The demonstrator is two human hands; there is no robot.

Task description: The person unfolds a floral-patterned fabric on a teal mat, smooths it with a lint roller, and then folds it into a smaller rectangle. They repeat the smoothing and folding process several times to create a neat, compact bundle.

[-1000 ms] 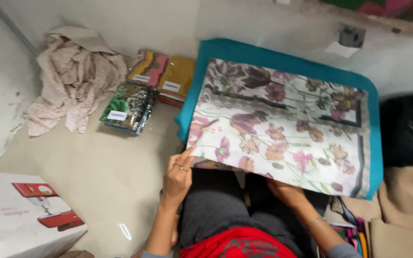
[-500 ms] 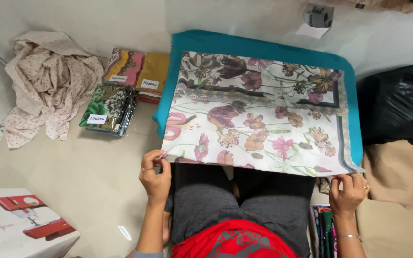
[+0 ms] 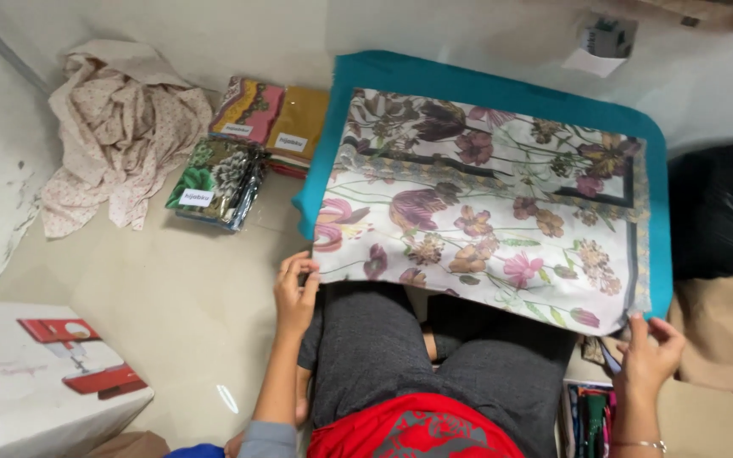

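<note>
Floral cloth (image 3: 485,212), white ground with purple, pink and brown flowers and a grey-blue border: lies spread flat in a rectangle over a teal cloth (image 3: 485,85), near edge hanging over the seated person's lap.

Left hand (image 3: 296,293): fingers pinched shut on the near left corner of the floral cloth.

Right hand (image 3: 651,352): fingers closed on the near right corner; thumb and fingertips meet over the edge.

State of work, judged from how things lie: floral cloth already opened out or folded down to one neat flat panel, edges roughly square with the teal cloth beneath, which shows as a margin on the far, left and right sides. Both near corners held, none yet brought over; any further fold is not begun. No wrapper around this cloth.

Nearby, on the pale floor (image 3: 171,288):
- Packed cloths (image 3: 248,144), several in clear wrappers with white labels, stacked to the left of the teal cloth; green-patterned, pink and mustard ones visible.
- Crumpled beige cloth (image 3: 116,127), dotted, heaped loose further left, against the wall.
- White box (image 3: 36,382) with a red sewing-machine picture, lower left corner.
- Black bag (image 3: 723,212), right edge, well apart from the left-side stack.
- Tan cloth (image 3: 723,331) beneath the right hand's side.
</note>
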